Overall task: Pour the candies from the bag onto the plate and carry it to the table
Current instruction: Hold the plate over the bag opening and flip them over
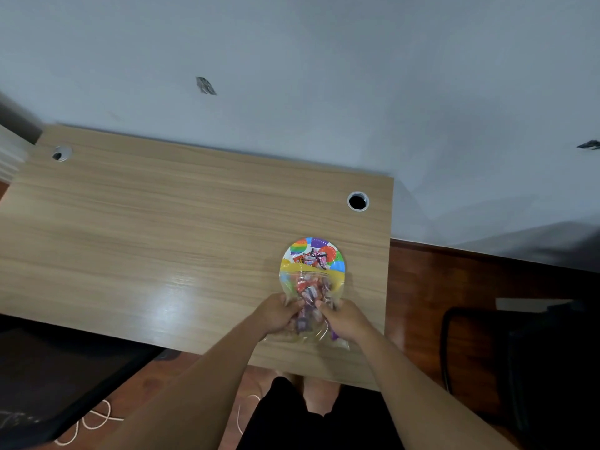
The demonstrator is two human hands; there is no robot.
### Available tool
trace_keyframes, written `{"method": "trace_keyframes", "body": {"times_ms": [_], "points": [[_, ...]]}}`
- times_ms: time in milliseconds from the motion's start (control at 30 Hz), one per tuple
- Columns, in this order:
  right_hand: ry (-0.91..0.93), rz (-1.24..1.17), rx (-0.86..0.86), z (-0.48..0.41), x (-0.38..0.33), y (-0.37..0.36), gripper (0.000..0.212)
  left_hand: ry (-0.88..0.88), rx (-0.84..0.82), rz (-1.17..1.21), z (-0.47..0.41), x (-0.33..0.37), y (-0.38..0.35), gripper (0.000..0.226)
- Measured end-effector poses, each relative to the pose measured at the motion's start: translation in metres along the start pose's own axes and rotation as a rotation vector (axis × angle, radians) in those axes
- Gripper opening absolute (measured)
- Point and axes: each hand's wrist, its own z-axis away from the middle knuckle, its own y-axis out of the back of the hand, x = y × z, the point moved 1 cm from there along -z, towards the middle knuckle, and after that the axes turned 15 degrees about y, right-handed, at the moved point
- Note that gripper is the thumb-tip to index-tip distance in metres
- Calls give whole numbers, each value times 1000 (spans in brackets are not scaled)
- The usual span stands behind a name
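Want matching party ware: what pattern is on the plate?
Bright multicoloured balloons on white, with a yellow band, on the plate; the head view shows it.

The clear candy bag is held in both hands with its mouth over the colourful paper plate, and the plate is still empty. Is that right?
Not quite. The head view shows the clear candy bag held by the left hand and right hand, mouth over the colourful paper plate, but the plate is not empty: a few wrapped candies already lie on it.
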Motion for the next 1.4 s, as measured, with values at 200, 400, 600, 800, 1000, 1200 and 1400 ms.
{"method": "trace_keyframes", "body": {"times_ms": [200, 400, 600, 800, 1000, 1200, 1400], "points": [[10, -7, -12, 4, -1, 2, 45, 5, -9, 55, 6, -2, 0, 42], [17, 43, -8, 11, -3, 4, 47, 3, -44, 152, 10, -7, 0, 42], [28, 30, 5, 16, -7, 3, 56, -10, -90, 222, 14, -10, 2, 42], [33, -85, 23, 18, -11, 4, 38, 5, -126, 243, 14, -10, 4, 31], [36, -90, 40, 24, -11, 3, 42, -21, -170, 248, 20, -11, 7, 43], [26, -145, 73, 32, -15, 4, 37, -61, -156, 267, 25, -12, 9, 46], [45, -163, 117, 39, -23, 6, 35, -85, -183, 303, 34, -9, 15, 33]]}}
